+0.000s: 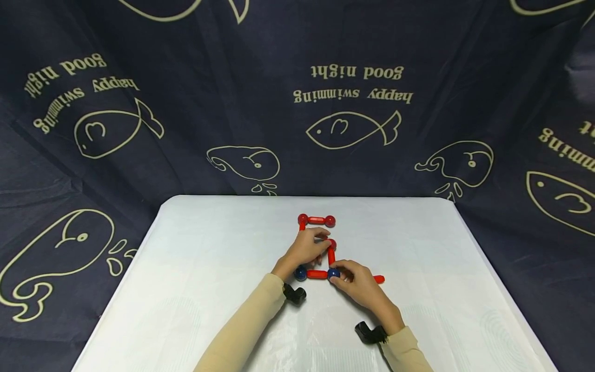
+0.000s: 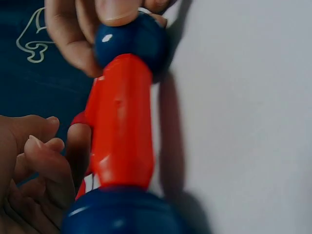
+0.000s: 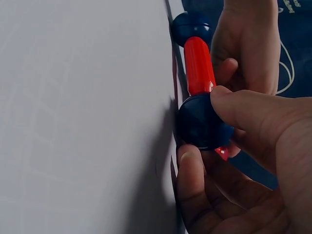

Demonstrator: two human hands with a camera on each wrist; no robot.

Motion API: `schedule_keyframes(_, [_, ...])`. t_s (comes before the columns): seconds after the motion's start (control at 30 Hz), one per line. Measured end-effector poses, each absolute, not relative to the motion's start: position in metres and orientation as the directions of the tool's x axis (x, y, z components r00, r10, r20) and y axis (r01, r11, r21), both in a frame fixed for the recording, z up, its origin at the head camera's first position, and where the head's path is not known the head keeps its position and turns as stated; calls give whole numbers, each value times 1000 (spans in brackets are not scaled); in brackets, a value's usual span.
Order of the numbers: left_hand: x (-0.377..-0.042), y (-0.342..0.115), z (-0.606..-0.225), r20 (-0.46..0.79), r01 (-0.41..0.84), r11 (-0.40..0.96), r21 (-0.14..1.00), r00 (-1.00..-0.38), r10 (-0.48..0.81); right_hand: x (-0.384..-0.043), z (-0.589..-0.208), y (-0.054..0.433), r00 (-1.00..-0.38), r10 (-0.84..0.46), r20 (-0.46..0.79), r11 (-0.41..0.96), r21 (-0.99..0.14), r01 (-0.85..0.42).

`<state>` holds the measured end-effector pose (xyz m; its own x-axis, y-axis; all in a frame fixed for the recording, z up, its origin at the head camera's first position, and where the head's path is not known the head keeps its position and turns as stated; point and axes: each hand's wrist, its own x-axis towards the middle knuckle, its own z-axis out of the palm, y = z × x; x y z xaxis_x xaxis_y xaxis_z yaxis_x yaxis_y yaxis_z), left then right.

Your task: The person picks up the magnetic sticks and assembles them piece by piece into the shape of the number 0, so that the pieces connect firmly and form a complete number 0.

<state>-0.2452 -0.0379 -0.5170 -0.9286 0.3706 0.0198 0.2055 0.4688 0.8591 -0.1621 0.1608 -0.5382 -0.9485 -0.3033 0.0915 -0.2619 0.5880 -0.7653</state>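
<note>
My right hand [image 1: 358, 283] pinches a blue ball [image 3: 202, 122] between thumb and fingers, low over the white table. A red rod [image 1: 317, 275] joins that ball to a second blue ball [image 1: 300, 273] on its left. Another red rod [image 1: 331, 257] runs from the pinched ball toward the back and ends at a red ball [image 1: 332, 245]. At this red ball, my left hand [image 1: 309, 247] holds on with its fingertips, the other fingers loosely curled. The left hand hides part of the structure behind it.
Farther back, a red rod [image 1: 317, 220] links two red balls, the left one [image 1: 303, 219] with a rod running toward me under the left hand. A red rod end [image 1: 379, 279] shows beside the right hand. A dark printed cloth [image 1: 353, 170] hangs behind the white table [image 1: 209, 248].
</note>
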Motion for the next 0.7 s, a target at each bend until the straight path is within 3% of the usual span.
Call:
schedule_keyframes(0.17, [-247, -51, -512, 113, 251, 436, 864, -942, 317, -162, -538, 160, -950, -299, 89, 585, -769, -256])
schedule_keyframes(0.37, [-244, -72, -513, 215, 262, 496, 828, -965, 151, -162, -538, 159, -949, -295, 109, 590, -761, -271])
schedule_keyframes(0.7, [-230, -86, -540, 122, 136, 499, 856, -991, 61, -161, -538, 160, -947, -299, 116, 600, -749, -282])
